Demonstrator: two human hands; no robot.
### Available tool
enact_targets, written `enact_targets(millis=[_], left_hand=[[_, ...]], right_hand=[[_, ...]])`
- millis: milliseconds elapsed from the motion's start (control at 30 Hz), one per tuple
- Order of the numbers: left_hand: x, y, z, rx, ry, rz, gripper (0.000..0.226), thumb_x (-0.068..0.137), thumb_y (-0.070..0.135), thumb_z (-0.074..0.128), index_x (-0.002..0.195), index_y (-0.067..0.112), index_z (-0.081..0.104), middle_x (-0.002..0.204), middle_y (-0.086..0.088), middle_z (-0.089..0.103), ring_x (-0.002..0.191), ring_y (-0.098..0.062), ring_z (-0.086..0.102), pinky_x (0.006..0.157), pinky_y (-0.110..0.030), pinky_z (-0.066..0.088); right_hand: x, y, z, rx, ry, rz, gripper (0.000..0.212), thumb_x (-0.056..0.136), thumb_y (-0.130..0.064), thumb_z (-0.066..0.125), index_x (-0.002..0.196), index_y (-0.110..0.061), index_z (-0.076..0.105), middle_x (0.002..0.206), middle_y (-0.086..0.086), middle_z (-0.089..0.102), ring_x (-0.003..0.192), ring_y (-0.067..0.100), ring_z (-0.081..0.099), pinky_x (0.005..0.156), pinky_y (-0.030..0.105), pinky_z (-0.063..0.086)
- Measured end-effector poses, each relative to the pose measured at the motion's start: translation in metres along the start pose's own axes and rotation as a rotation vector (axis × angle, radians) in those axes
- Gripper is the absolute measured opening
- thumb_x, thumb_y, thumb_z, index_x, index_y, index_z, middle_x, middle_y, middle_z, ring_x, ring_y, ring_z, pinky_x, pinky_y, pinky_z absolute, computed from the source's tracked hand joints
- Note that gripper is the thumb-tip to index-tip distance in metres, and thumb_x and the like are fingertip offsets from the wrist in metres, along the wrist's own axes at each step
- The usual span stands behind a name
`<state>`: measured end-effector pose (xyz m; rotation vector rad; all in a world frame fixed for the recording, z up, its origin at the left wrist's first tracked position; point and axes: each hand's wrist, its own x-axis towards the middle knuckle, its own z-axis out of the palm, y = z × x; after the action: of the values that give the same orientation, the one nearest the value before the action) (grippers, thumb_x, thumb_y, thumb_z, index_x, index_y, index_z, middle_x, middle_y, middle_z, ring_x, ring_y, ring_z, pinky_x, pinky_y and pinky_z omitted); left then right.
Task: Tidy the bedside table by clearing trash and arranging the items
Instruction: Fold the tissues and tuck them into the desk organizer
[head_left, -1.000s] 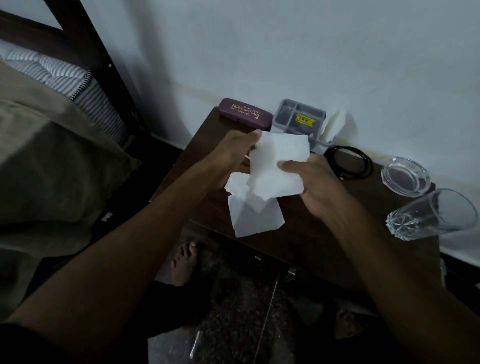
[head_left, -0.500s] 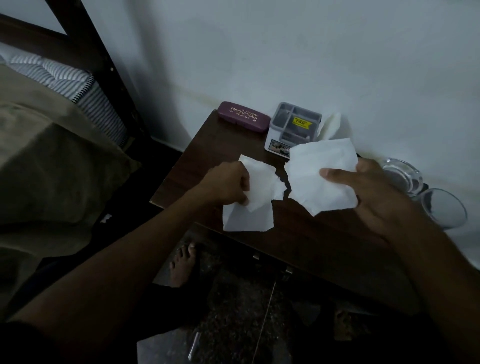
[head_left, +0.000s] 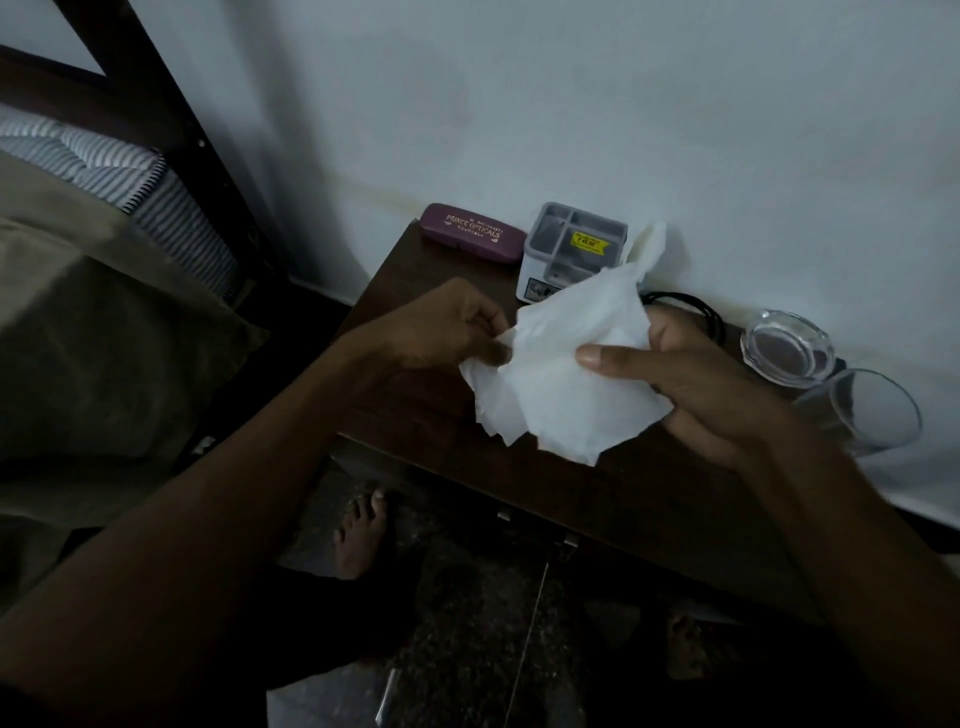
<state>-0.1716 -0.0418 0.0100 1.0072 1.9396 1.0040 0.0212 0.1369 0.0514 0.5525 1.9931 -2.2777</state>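
White tissue pieces (head_left: 561, 374) hang bunched together above the dark wooden bedside table (head_left: 597, 499). My left hand (head_left: 441, 327) pinches their left edge with curled fingers. My right hand (head_left: 696, 374) holds the right side, thumb pressed on top. A maroon spectacle case (head_left: 471, 232) lies at the table's back left. A grey compartment organiser (head_left: 574, 244) with a yellow sticker stands beside it. Another white tissue (head_left: 649, 244) leans on the wall behind it.
A black coiled cable (head_left: 696, 306) lies behind my right hand. A clear glass ashtray (head_left: 787, 348) and a clear tumbler (head_left: 872, 410) sit at the table's right end. The bed with a striped mattress (head_left: 119, 171) is on the left. A bare foot (head_left: 361, 530) stands on the floor.
The two torn tissue pieces were held apart half a second ago. My hands have come together, and the pieces now overlap in one bunch.
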Motion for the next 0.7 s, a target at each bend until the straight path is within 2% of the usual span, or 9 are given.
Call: enact_targets(millis=[33, 133, 233, 367, 500, 533, 633, 700], left_hand=[[0.000, -0.002, 0.002, 0.002, 0.000, 0.010, 0.023, 0.085, -0.008, 0.071, 0.076, 0.011, 0.081, 0.082, -0.011, 0.079, 0.074, -0.013, 0.071, 0.068, -0.027, 0.056], [0.000, -0.007, 0.006, -0.037, -0.016, 0.036, 0.016, 0.089, -0.014, 0.064, 0.095, -0.008, 0.078, 0.096, -0.024, 0.078, 0.083, -0.020, 0.072, 0.071, -0.027, 0.058], [-0.003, -0.001, 0.005, -0.126, -0.046, 0.052, 0.023, 0.088, -0.016, 0.063, 0.103, -0.006, 0.078, 0.105, -0.022, 0.079, 0.091, -0.020, 0.074, 0.077, -0.029, 0.059], [-0.006, 0.005, 0.004, -0.289, -0.088, 0.092, 0.027, 0.085, -0.017, 0.059, 0.107, -0.012, 0.074, 0.119, -0.029, 0.072, 0.102, -0.026, 0.068, 0.085, -0.034, 0.054], [-0.006, 0.010, 0.006, -0.360, -0.051, 0.075, 0.030, 0.087, -0.013, 0.056, 0.114, -0.012, 0.071, 0.109, -0.015, 0.076, 0.098, -0.023, 0.069, 0.080, -0.030, 0.055], [-0.005, 0.010, 0.008, -0.374, -0.034, 0.066, 0.031, 0.090, -0.014, 0.055, 0.116, -0.010, 0.071, 0.110, -0.014, 0.077, 0.099, -0.024, 0.070, 0.084, -0.033, 0.056], [-0.005, 0.010, 0.012, -0.418, -0.004, 0.052, 0.031, 0.095, -0.009, 0.055, 0.122, -0.009, 0.070, 0.122, -0.025, 0.073, 0.113, -0.040, 0.070, 0.097, -0.050, 0.056], [-0.004, 0.012, 0.014, -0.447, -0.004, 0.030, 0.029, 0.098, -0.004, 0.056, 0.123, -0.009, 0.069, 0.119, -0.024, 0.073, 0.108, -0.037, 0.070, 0.092, -0.047, 0.057]], right_hand=[[0.003, 0.004, 0.000, -0.057, 0.008, 0.012, 0.033, 0.090, -0.010, 0.070, 0.123, -0.011, 0.070, 0.120, 0.007, 0.079, 0.113, 0.026, 0.074, 0.091, 0.036, 0.062], [0.012, 0.014, 0.001, -0.222, 0.024, 0.033, 0.024, 0.094, -0.010, 0.072, 0.117, -0.013, 0.073, 0.114, 0.005, 0.080, 0.108, 0.025, 0.076, 0.093, 0.046, 0.062], [0.015, 0.020, 0.003, -0.322, 0.031, 0.010, 0.022, 0.095, -0.012, 0.072, 0.117, -0.016, 0.074, 0.115, 0.002, 0.080, 0.108, 0.020, 0.076, 0.100, 0.053, 0.058], [0.017, 0.016, 0.005, -0.311, -0.008, -0.035, 0.026, 0.096, -0.010, 0.071, 0.121, -0.013, 0.073, 0.118, 0.004, 0.079, 0.112, 0.021, 0.075, 0.102, 0.048, 0.058], [0.021, 0.016, 0.003, -0.289, 0.038, -0.057, 0.029, 0.095, -0.010, 0.072, 0.123, -0.009, 0.073, 0.120, 0.008, 0.078, 0.114, 0.026, 0.074, 0.105, 0.056, 0.055], [0.022, 0.015, 0.002, -0.266, 0.076, -0.065, 0.028, 0.094, -0.009, 0.073, 0.122, -0.008, 0.073, 0.120, 0.009, 0.078, 0.114, 0.028, 0.074, 0.105, 0.058, 0.054], [0.021, 0.011, -0.007, -0.210, 0.149, -0.084, 0.025, 0.093, -0.005, 0.073, 0.117, -0.005, 0.074, 0.117, 0.012, 0.078, 0.111, 0.032, 0.074, 0.103, 0.058, 0.055], [0.019, 0.007, -0.012, -0.185, 0.120, -0.065, 0.027, 0.093, -0.003, 0.071, 0.119, -0.003, 0.072, 0.119, 0.013, 0.078, 0.112, 0.032, 0.074, 0.099, 0.052, 0.058]])
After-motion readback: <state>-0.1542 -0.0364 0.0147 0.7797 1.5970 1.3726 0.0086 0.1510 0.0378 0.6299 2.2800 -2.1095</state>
